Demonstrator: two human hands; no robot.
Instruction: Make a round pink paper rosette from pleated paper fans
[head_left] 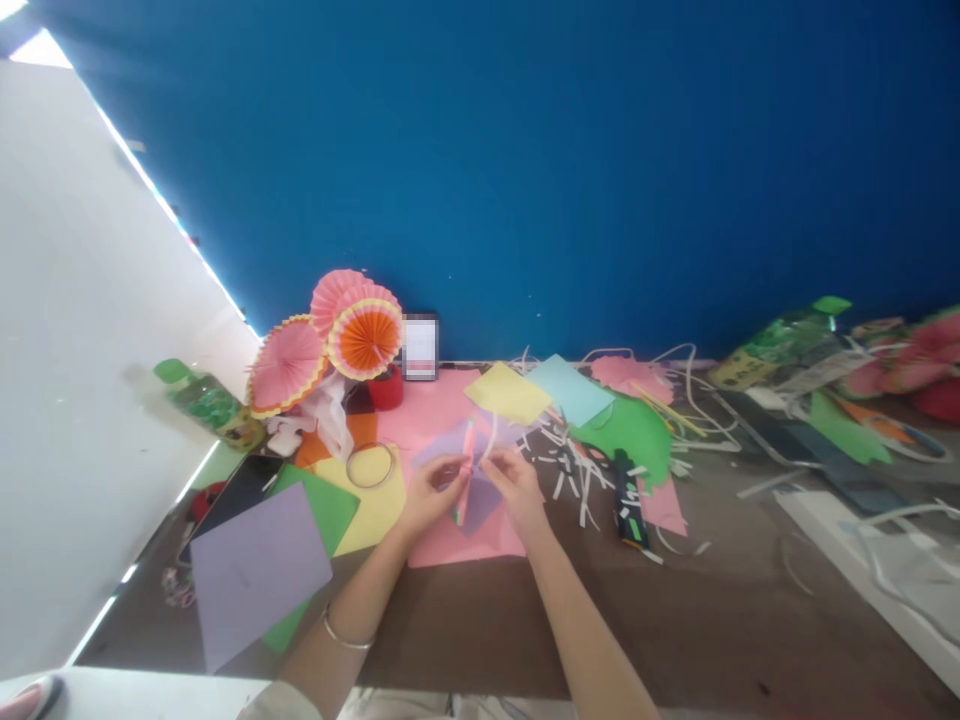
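Observation:
My left hand (435, 492) pinches a narrow folded pink paper (469, 448) that stands upright, with a bit of green at its lower end. Close beside it, my right hand (514, 484) has its fingertips pressed together on a thin white strip (491, 436), which curls upward. Both hands are over a purple sheet (480, 514) lying on a larger pink sheet (442, 548). The fingertips of the two hands almost meet at the pink paper.
Pleated paper rosettes (366, 340) stand at the back left beside a green-capped bottle (210, 405). Coloured sheets and a purple square (259, 575) lie left. White scraps (562, 450), a black-handled tool (630, 505) and green paper (637, 430) lie right. A blue wall (525, 170) rises behind.

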